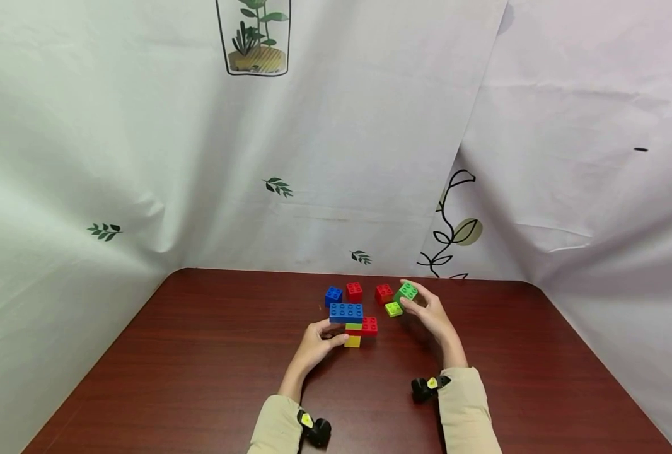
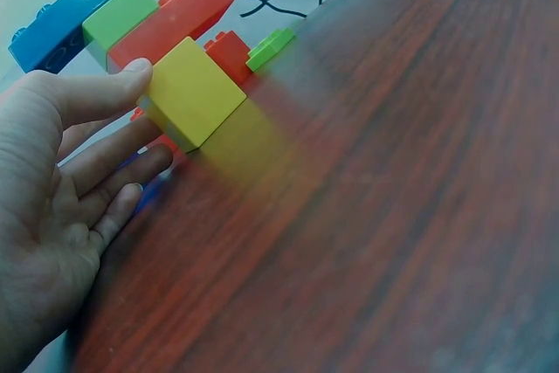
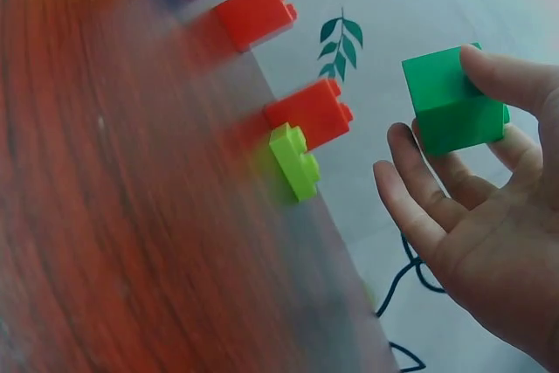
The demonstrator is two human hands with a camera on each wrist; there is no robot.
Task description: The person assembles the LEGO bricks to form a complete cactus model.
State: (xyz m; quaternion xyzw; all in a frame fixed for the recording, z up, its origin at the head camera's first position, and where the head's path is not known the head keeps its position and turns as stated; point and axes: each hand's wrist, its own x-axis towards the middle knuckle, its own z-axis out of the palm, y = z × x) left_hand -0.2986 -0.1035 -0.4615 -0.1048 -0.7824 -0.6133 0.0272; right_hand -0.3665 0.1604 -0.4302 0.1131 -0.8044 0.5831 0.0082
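A stack of building bricks stands on the table before my left hand [image 1: 313, 345]. From the bottom it has a yellow brick [image 2: 194, 93], a long red brick [image 2: 179, 22], a light green brick [image 2: 122, 20] and a long blue brick [image 1: 346, 313]. My left thumb presses the yellow brick, with fingers behind the stack. My right hand [image 1: 435, 316] pinches a green brick [image 3: 454, 107], held above the table in the right wrist view. A thin lime brick [image 1: 393, 309] and a red brick [image 1: 384, 294] lie close to that hand.
Behind the stack, a small blue brick [image 1: 333, 296] and another red brick [image 1: 354, 292] stand on the dark wooden table [image 1: 200, 353]. A white patterned cloth [image 1: 341, 157] hangs beyond the table's far edge.
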